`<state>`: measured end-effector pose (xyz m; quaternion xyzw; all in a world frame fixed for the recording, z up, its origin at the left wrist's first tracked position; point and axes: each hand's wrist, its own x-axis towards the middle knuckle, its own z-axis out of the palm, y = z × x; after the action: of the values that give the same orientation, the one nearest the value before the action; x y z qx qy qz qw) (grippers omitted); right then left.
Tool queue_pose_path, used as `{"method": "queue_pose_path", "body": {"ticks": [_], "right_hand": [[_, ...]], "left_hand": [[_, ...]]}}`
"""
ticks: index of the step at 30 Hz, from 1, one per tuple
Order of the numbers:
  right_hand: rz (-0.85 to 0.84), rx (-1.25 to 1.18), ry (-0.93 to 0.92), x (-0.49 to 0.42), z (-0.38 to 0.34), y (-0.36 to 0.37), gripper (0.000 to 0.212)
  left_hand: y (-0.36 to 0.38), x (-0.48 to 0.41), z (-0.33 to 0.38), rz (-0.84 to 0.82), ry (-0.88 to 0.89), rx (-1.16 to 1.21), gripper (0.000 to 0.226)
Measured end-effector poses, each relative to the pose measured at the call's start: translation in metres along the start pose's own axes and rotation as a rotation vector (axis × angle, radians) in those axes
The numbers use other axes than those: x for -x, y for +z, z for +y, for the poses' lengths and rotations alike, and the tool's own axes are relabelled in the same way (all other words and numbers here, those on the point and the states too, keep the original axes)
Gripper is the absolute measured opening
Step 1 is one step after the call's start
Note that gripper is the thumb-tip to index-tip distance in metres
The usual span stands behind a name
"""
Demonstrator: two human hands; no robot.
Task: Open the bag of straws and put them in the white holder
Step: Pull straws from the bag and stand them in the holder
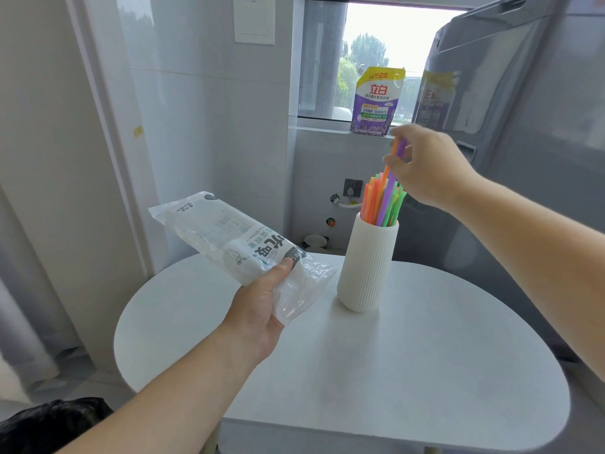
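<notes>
My left hand (258, 309) grips the bag (229, 237); my right hand (425, 165) pinches straws (381, 201) over the holder (366, 270), their lower ends hidden inside.

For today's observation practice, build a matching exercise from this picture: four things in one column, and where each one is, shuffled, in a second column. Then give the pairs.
Things
1. plastic bag
2. white holder
3. purple pouch
4. orange straw

Places
A. on the window sill
B. pinched in the right hand
C. held in the left hand
D. standing on the white table

Pairs: 1-C, 2-D, 3-A, 4-B
</notes>
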<state>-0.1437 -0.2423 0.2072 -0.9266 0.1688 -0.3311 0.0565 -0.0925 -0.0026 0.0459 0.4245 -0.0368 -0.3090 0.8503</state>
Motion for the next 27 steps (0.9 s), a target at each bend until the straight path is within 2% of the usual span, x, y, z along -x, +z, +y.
{"method": "queue_pose_path", "body": {"ticks": [2,4,6,9,11,15,22,27], "right_hand": [[-0.083,0.126,-0.025,0.009,0.001,0.006,0.035],[-0.159,0.218,-0.021,0.016,0.001,0.009,0.034],[-0.211,0.256,-0.021,0.018,-0.001,0.010,0.039],[-0.202,0.235,-0.037,0.018,-0.002,0.010,0.044],[-0.219,0.208,-0.032,0.019,-0.002,0.013,0.059],[-0.349,0.274,-0.048,0.029,0.001,0.030,0.069],[-0.252,0.197,-0.047,0.028,0.001,0.033,0.069],[-0.272,0.265,-0.074,0.033,0.006,0.039,0.062]], "left_hand": [[0.000,0.000,0.000,-0.003,-0.003,-0.003,0.028],[0.000,0.000,0.000,-0.003,-0.004,-0.007,0.028],[0.000,0.000,0.000,-0.004,-0.003,-0.006,0.030],[0.001,0.001,0.000,-0.001,-0.006,-0.001,0.027],[0.000,0.001,0.000,-0.005,-0.011,-0.002,0.025],[0.000,0.001,0.000,-0.005,-0.009,0.000,0.026],[-0.001,0.002,-0.001,-0.025,-0.026,-0.010,0.028],[0.000,0.003,-0.001,-0.064,-0.044,-0.027,0.033]]}}
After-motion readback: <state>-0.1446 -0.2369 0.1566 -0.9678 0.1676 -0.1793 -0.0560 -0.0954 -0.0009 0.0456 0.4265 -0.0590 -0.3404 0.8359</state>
